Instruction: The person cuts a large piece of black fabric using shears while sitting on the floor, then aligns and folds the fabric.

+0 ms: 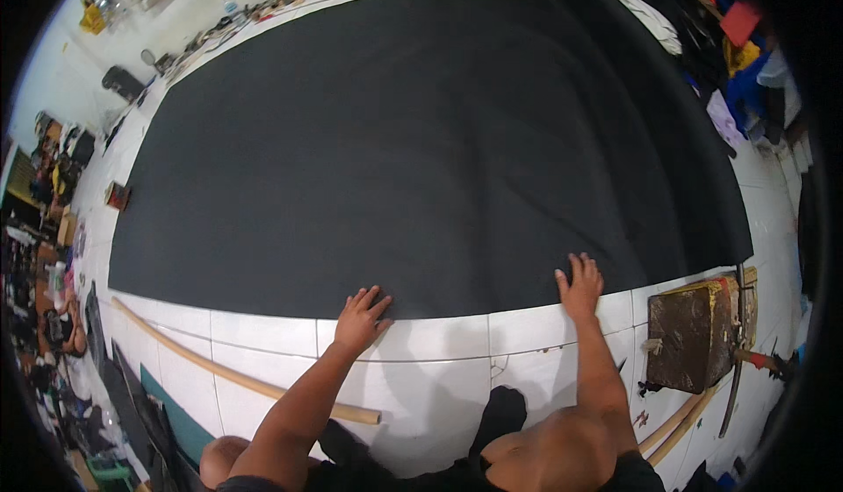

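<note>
A large black sheet (351,158) of smooth material is spread over the white tiled floor. Its right side rises in soft folds and waves. My left hand (358,318) rests on the sheet's near edge, left of the middle, with fingers spread. Farther right, my right hand (580,288) lies on the sheet just inside the same edge, its fingers stretched out. Neither hand grips anything. Between my arms a strip of white tile (439,338) shows in front of the sheet.
A long tan tube (237,378) lies on the floor at the left, partly behind my left arm. A worn brown block (689,334) stands near right, with wooden poles (680,422) below it. A small tin (117,195) sits at the left edge. Cloth heaps (746,62) fill the far right.
</note>
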`<action>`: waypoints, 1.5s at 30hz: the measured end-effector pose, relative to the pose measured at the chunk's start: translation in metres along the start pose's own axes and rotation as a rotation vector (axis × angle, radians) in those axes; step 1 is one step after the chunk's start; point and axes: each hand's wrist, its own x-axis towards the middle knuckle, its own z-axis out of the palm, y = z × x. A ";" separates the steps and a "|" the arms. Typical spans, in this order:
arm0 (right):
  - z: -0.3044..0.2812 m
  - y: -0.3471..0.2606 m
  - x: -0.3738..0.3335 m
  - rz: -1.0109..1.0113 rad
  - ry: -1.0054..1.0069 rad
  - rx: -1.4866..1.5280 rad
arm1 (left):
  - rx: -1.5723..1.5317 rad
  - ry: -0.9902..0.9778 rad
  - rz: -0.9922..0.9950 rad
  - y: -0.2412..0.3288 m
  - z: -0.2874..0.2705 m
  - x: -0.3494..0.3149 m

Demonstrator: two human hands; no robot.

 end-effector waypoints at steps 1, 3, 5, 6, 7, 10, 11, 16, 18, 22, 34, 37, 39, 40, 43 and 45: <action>0.002 0.007 0.003 -0.035 0.008 -0.011 | -0.026 0.012 -0.002 -0.004 0.001 -0.003; 0.001 0.002 0.005 -0.078 0.056 -0.007 | -0.093 0.132 -0.041 -0.017 -0.005 -0.017; -0.003 0.012 0.007 -0.038 0.035 -0.041 | -0.153 0.367 -0.232 -0.026 -0.020 -0.030; -0.002 0.024 0.011 -0.035 0.061 -0.073 | -0.125 0.463 -0.539 -0.035 -0.023 -0.042; -0.002 0.023 0.013 -0.023 0.057 -0.052 | -0.077 0.555 -0.851 -0.050 -0.025 -0.066; -0.008 0.011 0.023 0.042 0.006 -0.100 | 0.167 0.638 -1.465 -0.090 -0.010 -0.156; -0.011 0.011 0.029 0.056 -0.013 -0.104 | 0.126 0.601 -1.740 -0.092 -0.008 -0.167; -0.008 -0.013 0.044 0.150 -0.094 -0.120 | -0.420 0.738 -1.784 -0.120 0.030 -0.237; -0.008 -0.015 0.046 0.186 -0.084 -0.158 | -0.388 0.853 -1.655 -0.104 0.033 -0.217; -0.018 -0.029 0.040 0.070 0.084 -0.259 | -0.671 0.997 -1.408 -0.039 0.031 -0.118; -0.008 -0.207 -0.073 -0.753 -0.292 0.009 | -1.087 0.433 -1.081 0.041 0.009 0.031; -0.006 -0.188 -0.057 -0.703 -0.266 0.016 | -0.412 0.602 -1.008 -0.001 0.005 0.007; -0.004 -0.174 -0.045 -0.675 -0.212 0.027 | -0.191 0.631 -0.819 -0.029 -0.010 -0.002; -0.004 -0.169 -0.038 -0.668 -0.186 0.038 | -0.061 0.560 -0.785 -0.045 -0.006 -0.004; -0.011 -0.147 -0.011 -0.541 -0.249 0.055 | 0.016 0.297 -0.711 -0.075 0.005 -0.001; -0.020 -0.133 0.003 -0.409 -0.300 0.037 | 0.029 0.338 -0.702 -0.070 0.011 0.002</action>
